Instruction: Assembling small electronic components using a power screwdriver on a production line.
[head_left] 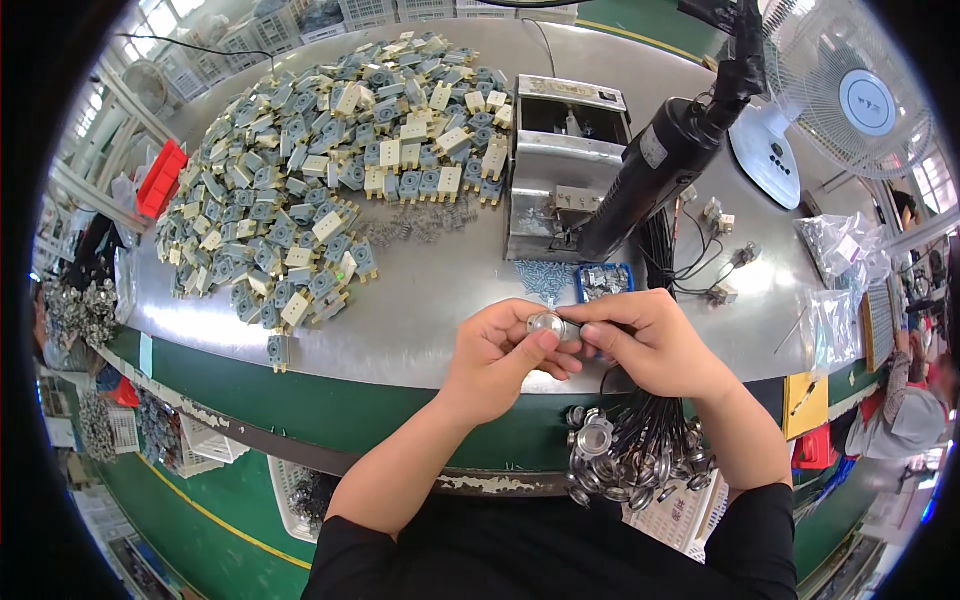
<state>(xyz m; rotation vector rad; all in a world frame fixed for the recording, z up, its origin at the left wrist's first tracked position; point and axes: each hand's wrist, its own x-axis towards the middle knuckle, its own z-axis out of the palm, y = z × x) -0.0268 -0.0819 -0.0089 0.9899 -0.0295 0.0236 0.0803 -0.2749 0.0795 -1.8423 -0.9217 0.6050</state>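
Note:
My left hand (495, 358) is closed around a round, shiny metal cap (547, 323), thumb resting at its lower rim. Beside it, my right hand (655, 342) pinches a thin dark piece at the cap's right side, which looks like its black cable; the fingers partly hide it. Both hands are above the front edge of the metal table. Just below my right hand, a bundle of similar round metal parts (620, 462) on black cables hangs over the edge. Behind the hands are a blue tray (604, 281) of small metal pieces and a scatter of screws (545, 277).
A large heap of grey and cream switch-like blocks (330, 150) covers the table's left and back. Springs (420, 220) lie beside it. A metal machine (565, 170) and a thick black cylinder (645, 170) stand ahead. At right are a fan (765, 155) and plastic bags (832, 325).

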